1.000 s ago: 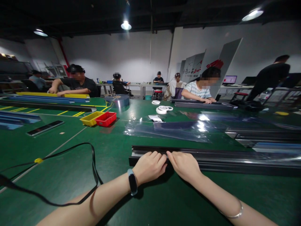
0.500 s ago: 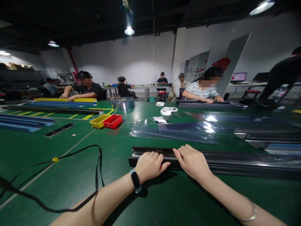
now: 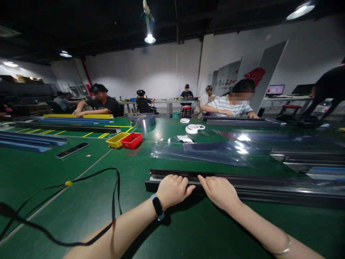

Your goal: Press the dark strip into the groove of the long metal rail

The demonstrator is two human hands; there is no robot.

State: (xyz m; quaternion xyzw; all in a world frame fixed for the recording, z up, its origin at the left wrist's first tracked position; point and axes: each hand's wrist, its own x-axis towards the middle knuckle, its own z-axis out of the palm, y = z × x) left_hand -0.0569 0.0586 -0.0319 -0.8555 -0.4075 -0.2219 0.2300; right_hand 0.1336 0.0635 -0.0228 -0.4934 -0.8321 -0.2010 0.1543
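Forearms came in low over the green table [image 3: 188, 230], a dark wristband [image 3: 157, 207] on the left and a thin bangle [image 3: 283, 248] on the right. I noted the left hand [image 3: 172, 189] curled, knuckles up, its fingers hooked on the near top edge of the long black rail [image 3: 269, 189] and its thumb stretched toward the right hand [image 3: 219, 190]. The right hand lay flatter, fingers together, pressing on that same edge. Neither hand gripped anything. Both bore down on the rail side by side, close to its left end. The rail lay crosswise just beyond them under glossy clear film.

I judged that the pressing would go best with even fingertip pressure worked along the edge in short overlapping steps, one hand anchoring so that the rail did not slide.

Further off lay clear film sheets [image 3: 210, 151], a yellow tray [image 3: 116, 139] touching a red tray [image 3: 132, 139], and white tape rolls [image 3: 195, 127].

Against the picture half a second earlier, the right hand's fingers had drawn back from across the rail's top to its near edge and closed together. The left hand had held its place.
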